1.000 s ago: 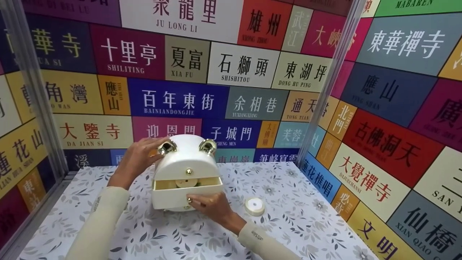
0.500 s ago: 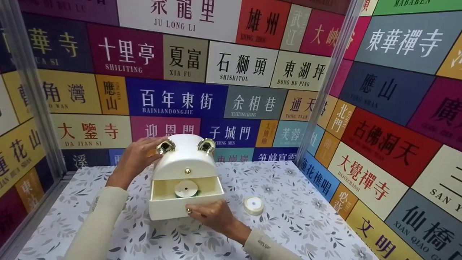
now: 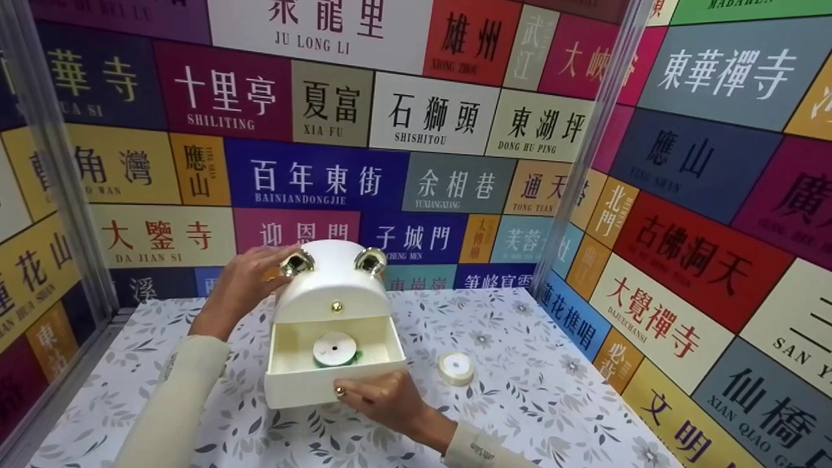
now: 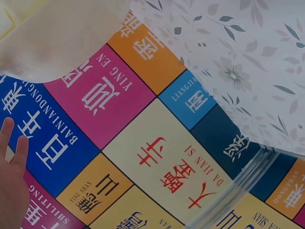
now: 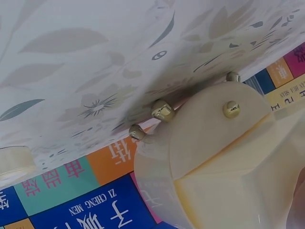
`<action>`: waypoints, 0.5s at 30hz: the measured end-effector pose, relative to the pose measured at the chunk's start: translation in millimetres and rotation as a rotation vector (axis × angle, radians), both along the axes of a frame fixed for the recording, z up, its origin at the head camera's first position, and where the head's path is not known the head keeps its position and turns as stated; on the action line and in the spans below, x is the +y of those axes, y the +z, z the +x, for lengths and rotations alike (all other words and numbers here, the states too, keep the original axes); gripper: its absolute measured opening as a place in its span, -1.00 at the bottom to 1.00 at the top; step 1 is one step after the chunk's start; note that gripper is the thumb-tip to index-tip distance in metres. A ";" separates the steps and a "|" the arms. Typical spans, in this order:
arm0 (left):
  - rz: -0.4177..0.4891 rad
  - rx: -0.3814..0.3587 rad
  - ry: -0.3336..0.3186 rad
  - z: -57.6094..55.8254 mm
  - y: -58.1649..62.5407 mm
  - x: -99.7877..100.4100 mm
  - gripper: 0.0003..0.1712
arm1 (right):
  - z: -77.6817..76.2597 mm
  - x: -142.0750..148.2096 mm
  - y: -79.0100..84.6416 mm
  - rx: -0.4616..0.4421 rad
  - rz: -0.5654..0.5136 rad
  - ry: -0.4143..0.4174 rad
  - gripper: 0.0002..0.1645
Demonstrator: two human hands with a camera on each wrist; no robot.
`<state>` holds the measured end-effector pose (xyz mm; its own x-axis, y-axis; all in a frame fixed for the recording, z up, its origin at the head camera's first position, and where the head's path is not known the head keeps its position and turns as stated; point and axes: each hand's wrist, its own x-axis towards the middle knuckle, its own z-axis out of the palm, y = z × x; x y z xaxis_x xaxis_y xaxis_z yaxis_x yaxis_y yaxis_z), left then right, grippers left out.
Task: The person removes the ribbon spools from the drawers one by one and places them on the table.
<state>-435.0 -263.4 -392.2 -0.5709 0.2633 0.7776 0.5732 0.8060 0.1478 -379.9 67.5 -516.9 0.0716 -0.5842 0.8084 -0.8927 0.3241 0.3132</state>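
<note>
A white rounded box (image 3: 335, 276) with two gold ears stands on the table, its middle drawer (image 3: 328, 389) pulled well out. Inside the drawer lies a spool of green ribbon (image 3: 335, 349) with a white face. My left hand (image 3: 244, 283) touches the box's upper left side by the gold ear (image 3: 299, 262); its fingers look fairly straight. With thumb and finger my right hand (image 3: 390, 403) pinches the gold drawer knob (image 3: 340, 390). In the right wrist view, the box's lower front (image 5: 214, 129) shows another gold knob (image 5: 231, 109) and small gold feet.
A roll of cream ribbon (image 3: 455, 368) lies on the table to the right of the box. A leaf-patterned cloth (image 3: 507, 416) covers the table. Colourful sign panels (image 3: 318, 172) stand behind and to the right, with metal posts (image 3: 585, 149) at the corners.
The drawer has slid out toward me with my right hand on its knob, and the green ribbon spool in it now shows fully. My left hand stays at the ear.
</note>
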 end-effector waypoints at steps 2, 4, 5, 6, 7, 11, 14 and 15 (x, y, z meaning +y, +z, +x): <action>-0.003 0.001 0.001 -0.2 -0.5 -0.3 -0.03 | 2.4 -0.5 -0.9 -0.009 0.004 0.012 -0.70; -0.002 0.002 0.003 -0.2 -0.9 -0.4 -0.03 | 4.2 -1.1 -1.7 -0.022 0.006 0.018 -0.70; -0.002 0.002 0.004 -0.1 -0.9 -0.3 -0.03 | 4.8 -1.3 -2.1 -0.026 0.005 0.019 -0.70; -0.003 0.002 0.004 -0.1 -0.8 -0.3 -0.03 | 5.4 -1.5 -2.2 -0.031 0.003 0.020 -0.70; -0.004 0.003 0.006 0.0 -0.7 -0.2 -0.03 | 5.8 -1.7 -2.1 -0.033 0.000 0.018 -0.70; -0.006 0.003 0.007 0.5 0.5 1.0 -0.05 | 7.0 -2.1 -1.3 -0.032 -0.013 0.011 -0.70; -0.005 0.006 0.008 0.9 0.8 1.8 -0.06 | 7.6 -2.0 -0.6 -0.030 -0.013 0.008 -0.69; -0.004 0.008 0.005 0.9 0.6 2.0 -0.05 | 7.8 -1.8 -0.5 -0.032 -0.011 0.008 -0.69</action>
<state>-434.2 -261.4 -391.6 -0.5661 0.2636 0.7811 0.5700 0.8097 0.1398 -372.1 65.7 -517.4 0.0506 -0.5745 0.8169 -0.9048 0.3199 0.2811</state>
